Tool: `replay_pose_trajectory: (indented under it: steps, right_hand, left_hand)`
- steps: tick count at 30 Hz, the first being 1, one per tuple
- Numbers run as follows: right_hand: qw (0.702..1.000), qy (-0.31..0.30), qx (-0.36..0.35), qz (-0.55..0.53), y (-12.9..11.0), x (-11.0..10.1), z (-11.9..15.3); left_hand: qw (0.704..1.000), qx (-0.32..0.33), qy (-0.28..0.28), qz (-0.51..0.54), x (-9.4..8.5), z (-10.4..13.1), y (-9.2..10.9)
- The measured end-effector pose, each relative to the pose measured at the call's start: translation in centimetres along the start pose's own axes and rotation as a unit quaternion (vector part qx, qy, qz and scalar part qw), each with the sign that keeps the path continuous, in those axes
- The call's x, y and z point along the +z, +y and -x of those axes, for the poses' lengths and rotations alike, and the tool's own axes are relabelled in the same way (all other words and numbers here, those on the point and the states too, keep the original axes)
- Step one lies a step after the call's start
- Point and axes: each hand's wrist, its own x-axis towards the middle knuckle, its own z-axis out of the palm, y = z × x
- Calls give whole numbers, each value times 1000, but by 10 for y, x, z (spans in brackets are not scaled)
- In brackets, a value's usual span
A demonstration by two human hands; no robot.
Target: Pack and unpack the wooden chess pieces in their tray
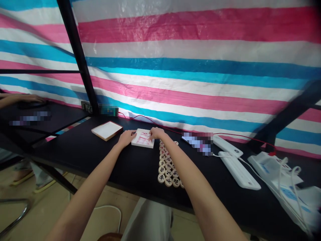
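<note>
A white square box (pixel 142 138) with red line drawings on its top rests on the black table. My left hand (pixel 126 138) grips its left edge. At its right side my right hand (pixel 156 133) holds it, the fingers bent over the top. Round wooden pieces with red and black characters (pixel 168 173) lie in rows just right of the box, partly hidden under my right forearm. Left of the box sits an open, shallow tray (pixel 107 130) with a white inside and brown rim.
A phone (pixel 197 143) lies right of the pieces, beside white elongated devices (pixel 239 170). A white power strip with cables (pixel 281 187) is at the far right. Behind the table (pixel 82 147) hangs striped sheeting. Another person's hand (pixel 31 98) shows at the far left.
</note>
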Motion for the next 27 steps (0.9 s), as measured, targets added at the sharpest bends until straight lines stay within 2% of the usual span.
replay_pose_trajectory:
  steps: [9, 21, 24, 27]
  right_hand:
    - [999, 33, 7, -4, 5, 10, 2]
    - [999, 35, -4, 31, 2, 12, 8]
    - [998, 53, -8, 36, 0, 9, 12]
    - [995, 97, -15, 24, 4, 2, 18]
  left_hand:
    - [1000, -1, -2, 5, -4, 3, 4]
    - [1000, 5, 2, 3, 0, 2, 0]
    - [1000, 4, 5, 1, 0, 2, 1]
    - [1000, 4, 4, -1, 0, 3, 2]
